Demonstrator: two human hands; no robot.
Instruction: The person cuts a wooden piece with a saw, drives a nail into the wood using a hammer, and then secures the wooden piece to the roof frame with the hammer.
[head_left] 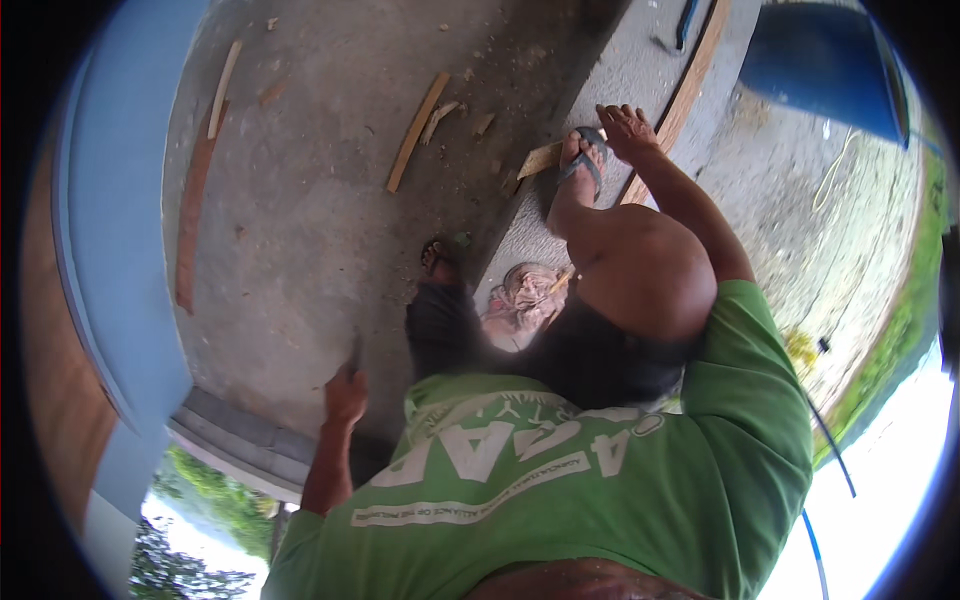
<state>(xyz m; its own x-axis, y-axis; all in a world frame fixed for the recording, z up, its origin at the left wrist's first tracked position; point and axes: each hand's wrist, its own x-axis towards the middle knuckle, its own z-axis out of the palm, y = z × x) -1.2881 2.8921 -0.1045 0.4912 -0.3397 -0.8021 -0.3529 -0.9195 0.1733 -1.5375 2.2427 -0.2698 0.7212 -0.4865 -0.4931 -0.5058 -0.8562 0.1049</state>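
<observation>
My left hand (346, 393), low at left, is closed around a dark tool (354, 355), blurred by motion. My right hand (628, 135) lies with fingers apart over the concrete ledge (615, 75), beside my raised foot in a grey flip-flop (583, 157). A short light wooden piece (540, 160) sticks out from under that foot. A long narrow board (695, 75) runs along the ledge, passing by my right hand and partly behind my arm. A crumpled pale cloth (530, 295) rests between my legs. My other foot (437, 255) is on the floor.
Loose wood strips (415, 130) and scraps are scattered on the concrete floor (300, 200); longer strips (195, 210) lie along the pale blue wall (115, 230). A blue hooked metal bar (684, 30) and a blue container (815, 70) are at upper right. Grass (910, 290) shows beyond.
</observation>
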